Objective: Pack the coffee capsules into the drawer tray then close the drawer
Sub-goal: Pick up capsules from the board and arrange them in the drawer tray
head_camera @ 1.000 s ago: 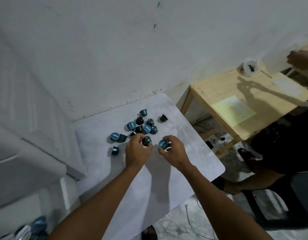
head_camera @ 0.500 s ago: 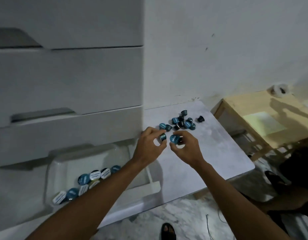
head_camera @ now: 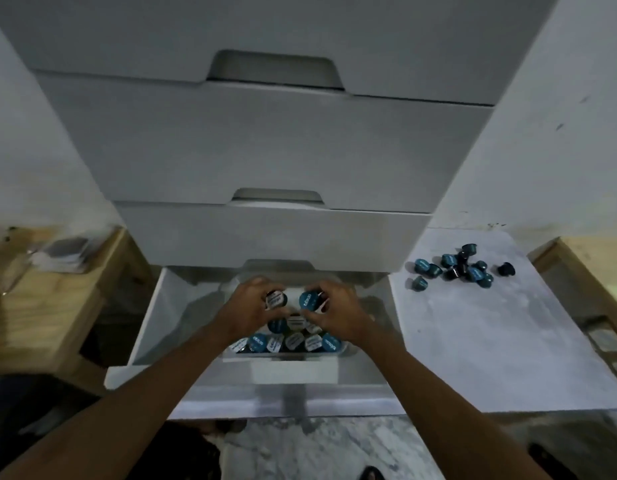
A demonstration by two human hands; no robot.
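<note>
At the far left a wooden side table (head_camera: pixel 40 306) carries a blurred clear packet (head_camera: pixel 62 254) near its back edge. Just right of it stands a white drawer unit (head_camera: pixel 265 143) with its upper drawers shut and its bottom drawer (head_camera: pixel 154 317) pulled out toward the camera. Inside this drawer sits a white tray (head_camera: pixel 283 356), close to the drawer's front wall and about midway between its side walls. A row of capsules in the tray (head_camera: pixel 293 342) lies along the tray's front edge, lids facing up toward the camera, some teal and some white; a few more lie behind that row, partly hidden under the hands.

Both hands hover over the tray, side by side and almost touching. The left hand (head_camera: pixel 248 310) pinches a dark capsule with a white lid (head_camera: pixel 275 299) between thumb and fingers. The right hand (head_camera: pixel 338 313) grips a teal-lidded capsule (head_camera: pixel 307 301) in the same way, the lid turned toward the camera. Both capsules are above the tray's middle, higher than the ones already lying there.

To the right of the drawer a white marbled surface (head_camera: pixel 490 341) bears a cluster of loose capsules (head_camera: pixel 459 270) near its back edge, most teal, lying on their sides or tilted. One dark capsule (head_camera: pixel 506 270) lies just apart at the cluster's right. At the far right edge another wooden table (head_camera: pixel 584 265) shows.
</note>
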